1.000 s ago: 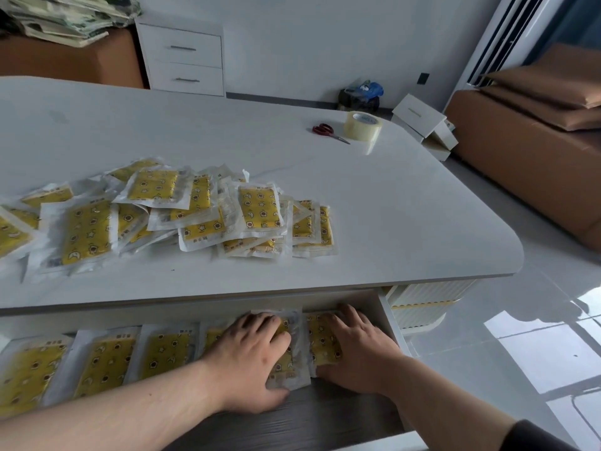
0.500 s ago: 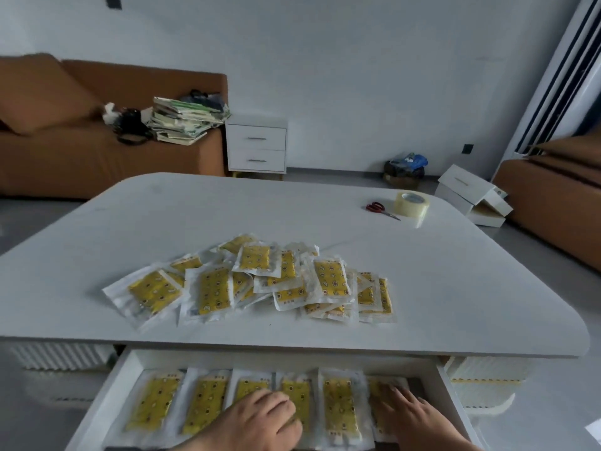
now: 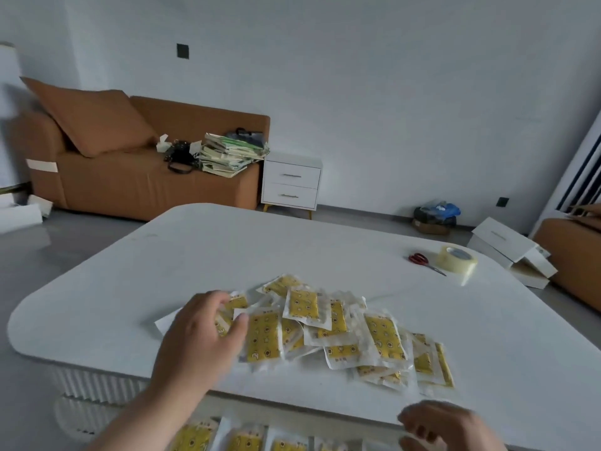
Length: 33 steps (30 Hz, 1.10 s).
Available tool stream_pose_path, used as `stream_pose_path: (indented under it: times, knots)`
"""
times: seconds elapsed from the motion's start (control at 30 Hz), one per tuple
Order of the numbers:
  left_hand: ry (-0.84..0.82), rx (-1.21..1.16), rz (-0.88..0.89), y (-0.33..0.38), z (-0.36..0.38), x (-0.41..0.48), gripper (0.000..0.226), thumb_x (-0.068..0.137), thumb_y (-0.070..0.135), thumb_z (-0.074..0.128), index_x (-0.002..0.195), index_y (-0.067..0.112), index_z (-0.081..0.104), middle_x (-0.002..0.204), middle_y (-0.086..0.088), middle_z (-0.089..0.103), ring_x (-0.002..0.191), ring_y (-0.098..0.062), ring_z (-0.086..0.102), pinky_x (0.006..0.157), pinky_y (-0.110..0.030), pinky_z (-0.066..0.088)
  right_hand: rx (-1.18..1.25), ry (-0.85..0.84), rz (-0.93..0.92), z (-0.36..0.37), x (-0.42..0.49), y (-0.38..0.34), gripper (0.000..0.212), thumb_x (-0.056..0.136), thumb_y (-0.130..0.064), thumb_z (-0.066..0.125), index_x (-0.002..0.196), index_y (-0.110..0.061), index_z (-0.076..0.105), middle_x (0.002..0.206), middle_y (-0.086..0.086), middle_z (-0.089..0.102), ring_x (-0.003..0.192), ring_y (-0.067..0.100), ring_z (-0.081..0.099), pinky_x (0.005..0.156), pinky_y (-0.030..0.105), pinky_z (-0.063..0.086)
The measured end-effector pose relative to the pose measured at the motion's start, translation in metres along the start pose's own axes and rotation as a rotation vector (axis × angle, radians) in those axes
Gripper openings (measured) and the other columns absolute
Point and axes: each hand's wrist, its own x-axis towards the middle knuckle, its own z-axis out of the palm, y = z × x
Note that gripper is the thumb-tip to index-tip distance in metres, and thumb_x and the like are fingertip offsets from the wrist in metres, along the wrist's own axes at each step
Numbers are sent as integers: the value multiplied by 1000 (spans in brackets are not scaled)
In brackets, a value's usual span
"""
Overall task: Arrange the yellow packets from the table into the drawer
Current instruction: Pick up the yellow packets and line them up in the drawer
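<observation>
as the left hand [image 3: 201, 333] pinches packets [image 3: 325, 323] at the heap's left end near the front edge of the table [image 3: 227, 242], slippery neighbours may drag off, missing the drawer [image 3: 380, 442]; the right hand [image 3: 448, 428] hangs loose, empty.

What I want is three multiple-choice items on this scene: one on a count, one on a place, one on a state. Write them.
1. How many drawer fronts has the white nightstand? A) one B) two C) four
2. Where do the scissors lie? A) on the nightstand B) on the table beside the tape roll C) on the floor
3. What does the right hand hold? A) nothing B) the scissors C) the tape roll

Key: 1 B, two fronts show, each with a handle. 2 B, the red handles lie just left of the roll on the white top. 3 A, its fingers are loosely curled with nothing in them.
</observation>
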Motion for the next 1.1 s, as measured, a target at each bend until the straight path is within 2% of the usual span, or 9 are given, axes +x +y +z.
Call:
stream_pose_path:
  times: [0.1, 0.2, 0.43, 0.53, 0.63, 0.77, 0.9, 1.0, 1.1]
  knots:
    - [36, 139, -359, -36, -17, 17, 42, 82, 41, 64, 114, 16, 57, 115, -6, 60, 106, -30, 57, 80, -37, 44, 135, 110, 98, -7, 51, -34, 20, 77, -52, 59, 76, -36, 71, 71, -22, 67, 61, 1, 64, 51, 15, 51]
    - [-18, 207, -541, -75, -25, 28, 57, 80, 46, 65, 124, 11, 53, 123, -12, 56, 112, -35, 53, 81, -38, 42, 141, 63, 128, 2, 105, -57, 18, 83, -48, 58, 83, -34, 69, 70, -20, 66, 70, 0, 63, 58, 13, 49]
    - [-298, 291, -429, -94, -8, 71, 87, 65, 74, 68, 134, 23, 51, 135, 2, 56, 117, -20, 56, 91, -35, 48, 7, -31, 327, 52, 207, -67, 40, 92, -54, 47, 109, -22, 62, 105, -4, 68, 93, 18, 62, 72, 29, 46]
    - [-399, 384, -436, -93, -2, 79, 83, 52, 79, 71, 116, 25, 58, 116, 8, 63, 96, -15, 63, 86, -36, 52, -91, -216, 425, 66, 227, -72, 54, 91, -66, 39, 85, -15, 54, 90, 1, 63, 86, 22, 57, 71, 30, 43]
    - [-421, 336, -385, -102, 5, 82, 78, 53, 62, 84, 118, 27, 60, 121, 9, 60, 105, -15, 59, 91, -33, 49, -160, -284, 438, 79, 235, -75, 63, 86, -73, 37, 71, -15, 54, 85, 2, 65, 89, 24, 62, 72, 31, 47]
    - [-383, 116, -320, -114, 11, 86, 91, 58, 35, 92, 139, 31, 48, 140, 4, 48, 124, -19, 50, 103, -36, 42, -236, -303, 414, 90, 239, -70, 62, 82, -73, 46, 102, -15, 58, 110, 6, 62, 108, 28, 55, 89, 36, 47]
    - [-228, 182, -433, -109, 17, 74, 85, 70, 46, 78, 142, 24, 39, 142, -5, 43, 125, -26, 48, 92, -36, 44, -269, -297, 472, 87, 239, -69, 76, 80, -75, 47, 126, -15, 52, 129, 9, 52, 124, 30, 44, 100, 39, 41]
    - [-262, 466, -435, -96, 22, 70, 78, 66, 70, 68, 120, 17, 47, 123, -5, 53, 113, -28, 50, 80, -34, 45, -237, -303, 527, 84, 239, -64, 66, 80, -76, 43, 104, -16, 58, 114, 7, 63, 113, 30, 52, 93, 39, 46]
    - [-299, 454, -469, -91, 22, 78, 69, 64, 70, 71, 103, 18, 47, 110, -3, 56, 101, -26, 53, 74, -33, 45, -193, -307, 541, 83, 241, -62, 53, 79, -70, 50, 75, -17, 50, 92, 1, 64, 101, 28, 56, 85, 36, 50]
